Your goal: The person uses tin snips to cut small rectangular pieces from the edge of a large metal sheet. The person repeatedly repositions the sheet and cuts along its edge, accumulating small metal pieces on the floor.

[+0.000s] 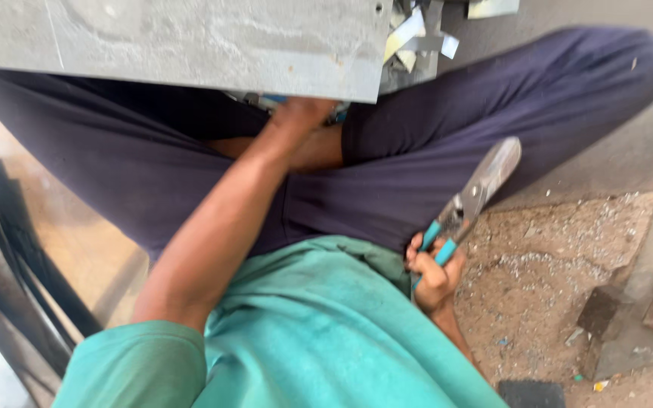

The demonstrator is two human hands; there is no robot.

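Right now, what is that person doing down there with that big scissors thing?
A person sits cross-legged on the ground. Their right hand holds a pair of metal snips by the teal handles, blades pointing up and away from the body over the thigh, touching nothing. Their left hand reaches forward under the edge of a grey metal sheet lying across the lap; the fingers are hidden there. Cut metal scraps lie beside the sheet, and the dirt floor is gritty.

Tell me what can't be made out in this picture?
- Left hand, head view: fingers hidden under the grey metal sheet, so what they hold is unknown.
- Metal sheet: cut off by the top edge.
- Tin snips in the right hand: blades blurred.
- Metal scraps: blurred, partly cut off.
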